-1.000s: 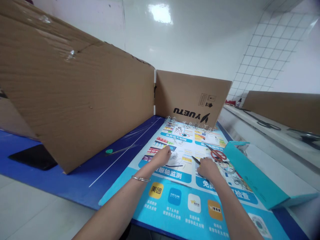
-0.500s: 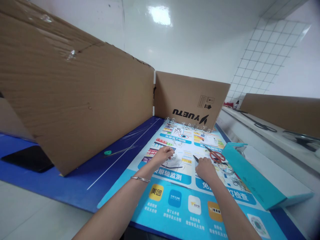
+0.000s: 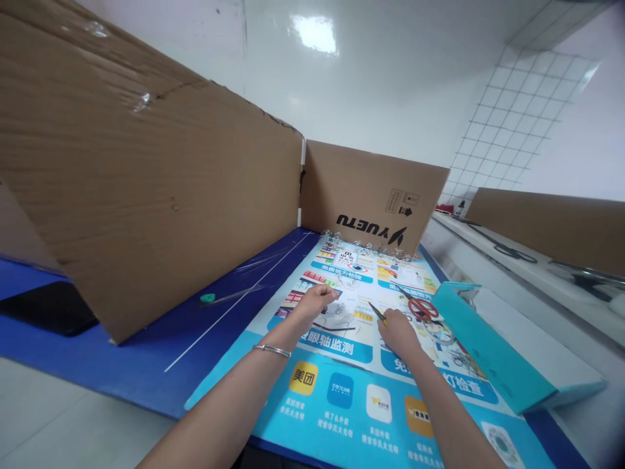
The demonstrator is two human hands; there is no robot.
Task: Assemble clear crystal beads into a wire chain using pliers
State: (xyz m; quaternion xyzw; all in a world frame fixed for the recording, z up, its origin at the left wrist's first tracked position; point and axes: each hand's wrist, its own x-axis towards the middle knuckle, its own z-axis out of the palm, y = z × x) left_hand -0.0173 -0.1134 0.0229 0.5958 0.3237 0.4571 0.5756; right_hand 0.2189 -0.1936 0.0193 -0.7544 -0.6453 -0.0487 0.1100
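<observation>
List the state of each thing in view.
Left hand, curled on the printed poster
Right hand, gripping a yellow-handled craft knife, blade out
Red-handled scissors, lying closed on the poster
Teal carton, tilted at the poster's edge
Cardboard panel, standing tilted
Black phone, lying flat on the blue mat

The 1 view comes from a camera worn on the person's head, looking forward and down past both forearms. It sits close above the left hand (image 3: 318,301) and right hand (image 3: 398,332), which appear in the lower middle of the frame, with the arms entering from the bottom edge. The printed mat (image 3: 336,417) fills the lower centre, a cardboard sheet (image 3: 371,195) stands farther ahead, and a white wall (image 3: 390,85) rises along the top.
</observation>
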